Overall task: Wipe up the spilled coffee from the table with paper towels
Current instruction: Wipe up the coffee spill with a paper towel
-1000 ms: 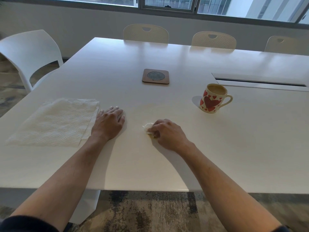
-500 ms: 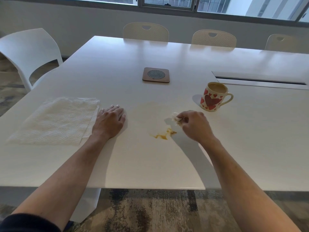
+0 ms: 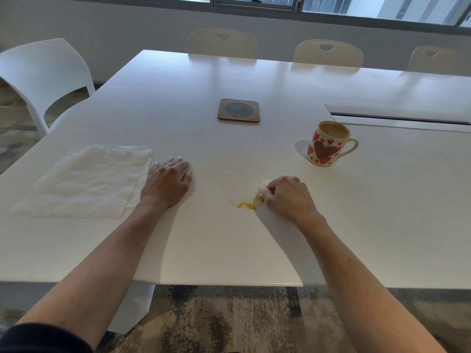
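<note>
Paper wad (image 3: 262, 186) beside coffee spill (image 3: 245, 205)

My left hand (image 3: 167, 183) is lying flat between the stack of white paper towels (image 3: 84, 180) and the small amber coffee spill (image 3: 245, 205); the heart-patterned ceramic mug (image 3: 327, 143) is standing behind my right hand (image 3: 288, 197).

Smooth white table (image 3: 229, 80) with a soft sheen, window light glancing off its far half. On it, a flat stack of white embossed paper towels (image 3: 86, 180), matt and wavy-textured. A small crumpled wad of white paper towel (image 3: 260, 189), damp and stained yellow-brown, touches the wet, shiny orange-brown coffee spill (image 3: 245, 205). Glossy cream ceramic mug with red hearts (image 3: 327, 143). Square brown wooden coaster (image 3: 238, 110), satin finish, with a grey woven mesh disc at its centre. Smooth white plastic chair (image 3: 46, 72).
</note>
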Motion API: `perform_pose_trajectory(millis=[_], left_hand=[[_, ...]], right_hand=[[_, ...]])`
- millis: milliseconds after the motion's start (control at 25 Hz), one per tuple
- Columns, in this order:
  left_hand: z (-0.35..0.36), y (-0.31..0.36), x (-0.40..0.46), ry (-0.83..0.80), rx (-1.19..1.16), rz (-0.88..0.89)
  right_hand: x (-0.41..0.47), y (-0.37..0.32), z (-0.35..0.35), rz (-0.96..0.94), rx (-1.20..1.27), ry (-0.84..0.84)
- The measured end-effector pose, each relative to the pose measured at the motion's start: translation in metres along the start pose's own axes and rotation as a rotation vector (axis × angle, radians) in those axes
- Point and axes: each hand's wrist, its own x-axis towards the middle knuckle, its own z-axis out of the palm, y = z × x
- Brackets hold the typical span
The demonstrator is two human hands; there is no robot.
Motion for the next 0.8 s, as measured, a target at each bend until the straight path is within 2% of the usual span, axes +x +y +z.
perform_pose_trajectory(millis=[320, 600, 800], left_hand=[[-0.001, 0.002, 0.000, 0.004, -0.002, -0.011], [-0.001, 0.002, 0.000, 0.007, -0.004, -0.012], [-0.001, 0.002, 0.000, 0.012, -0.005, -0.009]], right_hand=[[0.000, -0.041, 0.011, -0.058, 0.001, -0.123], [-0.005, -0.062, 0.024, -0.156, -0.064, -0.093], [-0.010, -0.054, 0.021, -0.191, -0.010, -0.099]])
